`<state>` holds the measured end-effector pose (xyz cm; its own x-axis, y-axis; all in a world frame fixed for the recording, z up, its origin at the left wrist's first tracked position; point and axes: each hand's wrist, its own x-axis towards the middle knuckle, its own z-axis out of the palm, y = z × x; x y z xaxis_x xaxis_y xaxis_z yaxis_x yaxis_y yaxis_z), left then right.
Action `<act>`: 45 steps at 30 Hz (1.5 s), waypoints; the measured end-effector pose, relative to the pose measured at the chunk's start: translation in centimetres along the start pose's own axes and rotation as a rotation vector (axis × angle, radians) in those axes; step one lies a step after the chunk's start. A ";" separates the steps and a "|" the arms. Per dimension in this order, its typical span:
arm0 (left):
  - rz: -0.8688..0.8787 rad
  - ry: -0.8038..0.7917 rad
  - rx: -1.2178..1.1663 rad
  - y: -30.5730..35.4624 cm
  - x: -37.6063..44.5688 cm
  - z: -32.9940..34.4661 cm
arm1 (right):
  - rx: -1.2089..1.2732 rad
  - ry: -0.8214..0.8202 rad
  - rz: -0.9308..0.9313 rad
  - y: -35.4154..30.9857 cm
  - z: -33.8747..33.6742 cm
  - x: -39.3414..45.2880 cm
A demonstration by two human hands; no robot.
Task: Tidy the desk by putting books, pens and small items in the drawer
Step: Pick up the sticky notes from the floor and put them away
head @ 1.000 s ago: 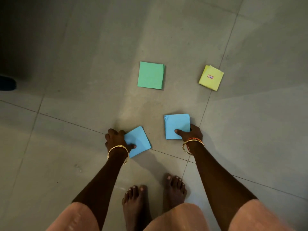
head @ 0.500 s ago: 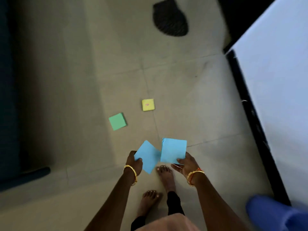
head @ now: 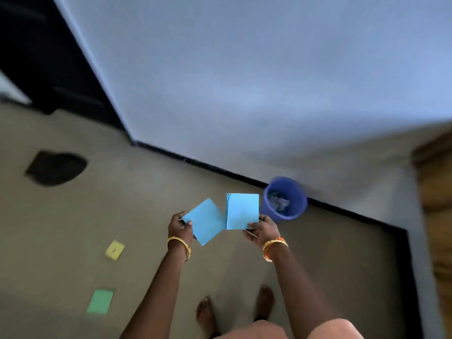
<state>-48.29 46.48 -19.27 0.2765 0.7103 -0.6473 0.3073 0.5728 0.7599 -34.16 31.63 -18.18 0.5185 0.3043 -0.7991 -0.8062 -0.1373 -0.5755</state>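
Now lifted off the floor, two blue pads are pinched at their near edges, one in the left hand (head: pixel 180 226) and one in the right hand (head: pixel 263 228), ready for the drawer, while the yellow pad (head: pixel 115 250) and green pad (head: pixel 100 301) wait on the floor (head: pixel 61 228) far left.

Two light-blue pads were up in the air, side by side and nearly touching: the left pad (head: pixel 206 220) tilted like a diamond, the right pad (head: pixel 242 211) roughly square-on. A yellow pad (head: pixel 115 250) and a green pad (head: pixel 100 302) lay flat on the floor, apart, off left.
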 end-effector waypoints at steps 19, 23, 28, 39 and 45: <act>0.351 -0.990 0.430 4.3 -27.9 53.9 | 0.864 0.760 -0.693 -20.5 -41.8 -18.8; 0.479 -1.082 0.611 2.1 -31.7 59.7 | 0.957 1.034 -0.590 -19.8 -46.5 -18.9; 0.673 -1.179 0.860 0.7 -32.6 66.8 | 0.933 1.249 -0.416 -17.9 -50.0 -17.5; 1.092 -1.375 1.044 0.7 -31.7 73.8 | 0.663 1.689 -0.077 -20.6 -47.3 -16.7; 1.339 -1.478 1.191 0.5 -31.6 75.7 | 0.514 1.764 0.075 -21.3 -46.3 -16.5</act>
<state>12.05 -6.61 -2.99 0.7701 -0.6379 0.0005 -0.4899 -0.5910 0.6409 -12.36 -14.11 -0.74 -0.1317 -0.9608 -0.2439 -0.6602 0.2685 -0.7015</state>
